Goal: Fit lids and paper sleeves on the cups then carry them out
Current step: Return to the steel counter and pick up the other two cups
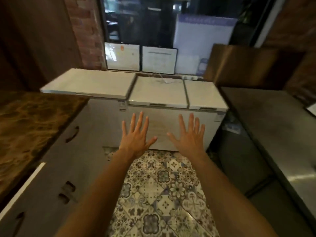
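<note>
Both hands out front, empty, and no cups anywhere in sight.

The left hand [136,134] and right hand [189,135] are stretching forward with fingers spread wide, gripping nothing, hovering over the patterned tile floor [162,194] in front of a white chest freezer [160,93]. A marble-topped counter [30,127] is running along the left, a steel worktop [266,120] along the right. Cups, lids and paper sleeves aren't showing at all, so I can't tell whether the fitting and carrying are all ahead or already finished.
</note>
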Tool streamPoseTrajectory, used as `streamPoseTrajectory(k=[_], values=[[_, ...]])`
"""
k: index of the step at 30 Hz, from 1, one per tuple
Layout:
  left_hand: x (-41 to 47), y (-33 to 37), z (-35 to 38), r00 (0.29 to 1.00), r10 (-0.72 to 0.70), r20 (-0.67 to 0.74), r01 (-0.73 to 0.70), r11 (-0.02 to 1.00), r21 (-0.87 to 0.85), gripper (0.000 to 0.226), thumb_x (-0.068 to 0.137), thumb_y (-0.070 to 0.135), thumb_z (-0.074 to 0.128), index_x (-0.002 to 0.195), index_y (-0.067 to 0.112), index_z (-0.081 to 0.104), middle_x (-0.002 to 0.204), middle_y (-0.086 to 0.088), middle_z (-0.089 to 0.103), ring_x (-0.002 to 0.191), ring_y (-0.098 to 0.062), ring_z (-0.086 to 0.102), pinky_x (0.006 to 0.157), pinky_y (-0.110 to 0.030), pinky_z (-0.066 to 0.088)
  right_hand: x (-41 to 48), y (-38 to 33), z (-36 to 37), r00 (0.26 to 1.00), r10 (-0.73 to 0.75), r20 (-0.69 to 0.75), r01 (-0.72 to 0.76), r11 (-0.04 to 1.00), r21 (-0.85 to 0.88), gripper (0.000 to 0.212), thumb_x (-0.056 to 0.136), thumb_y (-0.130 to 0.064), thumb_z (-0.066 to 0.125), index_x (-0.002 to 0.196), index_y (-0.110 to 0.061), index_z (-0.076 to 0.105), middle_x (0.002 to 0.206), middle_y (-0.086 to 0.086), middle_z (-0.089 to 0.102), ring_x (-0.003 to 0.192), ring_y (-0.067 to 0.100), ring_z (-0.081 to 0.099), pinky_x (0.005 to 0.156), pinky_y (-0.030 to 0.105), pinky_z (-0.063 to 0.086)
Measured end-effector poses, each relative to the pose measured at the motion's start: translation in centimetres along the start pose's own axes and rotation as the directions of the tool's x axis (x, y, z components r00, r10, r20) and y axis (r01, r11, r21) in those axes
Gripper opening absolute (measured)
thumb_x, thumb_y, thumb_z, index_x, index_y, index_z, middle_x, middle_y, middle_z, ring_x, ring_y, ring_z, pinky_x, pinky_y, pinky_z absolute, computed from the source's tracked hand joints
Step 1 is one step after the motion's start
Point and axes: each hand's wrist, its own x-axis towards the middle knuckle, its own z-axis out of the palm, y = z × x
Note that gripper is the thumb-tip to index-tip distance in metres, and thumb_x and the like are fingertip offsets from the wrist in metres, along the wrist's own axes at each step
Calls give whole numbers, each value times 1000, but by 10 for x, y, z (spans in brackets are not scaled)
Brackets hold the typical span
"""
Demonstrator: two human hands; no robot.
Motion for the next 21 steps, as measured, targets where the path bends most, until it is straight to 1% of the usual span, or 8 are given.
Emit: streamPoseTrajectory(k=[1, 3, 5, 9, 12, 16, 18, 21], values=[[12, 24, 3, 999, 41, 3, -41, 999, -2, 91, 95, 75, 14, 161, 21, -16, 166, -4, -31, 154, -31, -27, 122, -65, -8, -1, 27, -2, 999, 40, -8, -40, 999, 9, 95, 88, -83, 21, 164, -31, -3, 171, 17, -12, 157, 41, -5, 123, 64, -3], [42, 83, 13, 993, 116, 11, -116, 993, -3, 91, 95, 75, 15, 161, 21, -16, 165, -4, -32, 154, -30, -27, 123, -65, -6, -5, 92, -8, 991, 133, -25, -133, 991, 22, 93, 89, -81, 24, 164, -31, -2, 171, 17, -10, 157, 42, -3, 123, 63, -4], [70, 145, 24, 987, 161, 22, -161, 987, -20, 91, 95, 76, 15, 161, 22, -17, 165, -4, -33, 153, -28, -29, 123, -64, -5, -9, 157, -17, 978, 205, -37, -205, 979, 9, 92, 92, -80, 27, 164, -32, -5, 171, 17, -11, 156, 41, -6, 122, 61, -7], [110, 256, 44, 968, 244, 57, -238, 967, -93, 91, 95, 74, 21, 161, 23, -14, 167, -4, -30, 155, -30, -25, 123, -61, -8, -17, 272, -33, 939, 340, -45, -340, 940, 3, 92, 92, -81, 21, 163, -31, -11, 169, 18, -17, 156, 40, -13, 120, 59, -14], [134, 334, 59, 951, 301, 77, -289, 948, -129, 91, 96, 73, 25, 163, 23, -11, 168, -5, -28, 156, -32, -22, 123, -61, -6, -27, 353, -42, 905, 420, -63, -421, 907, 3, 90, 94, -78, 25, 163, -31, -8, 170, 18, -14, 157, 40, -10, 121, 60, -13], [162, 428, 76, 910, 402, 104, -390, 913, -121, 90, 96, 74, 21, 163, 21, -9, 169, -6, -24, 157, -32, -16, 124, -61, 0, -49, 441, -47, 819, 568, -83, -568, 823, 29, 91, 93, -78, 31, 164, -32, -1, 171, 17, -6, 157, 40, -3, 122, 62, -7], [171, 472, 83, 876, 468, 116, -447, 878, -168, 91, 95, 74, 21, 163, 21, -8, 170, -5, -22, 158, -31, -15, 124, -62, 1, -65, 477, -48, 774, 628, -84, -629, 777, 16, 90, 93, -77, 33, 164, -32, 0, 172, 17, -4, 157, 39, -2, 123, 62, -4], [182, 528, 92, 825, 552, 121, -515, 823, -240, 93, 94, 76, 20, 163, 22, -9, 170, -2, -22, 157, -28, -17, 125, -60, 2, -86, 524, -46, 700, 710, -82, -712, 702, -5, 91, 93, -76, 32, 164, -30, -2, 172, 16, -6, 157, 39, -5, 123, 63, -5]])
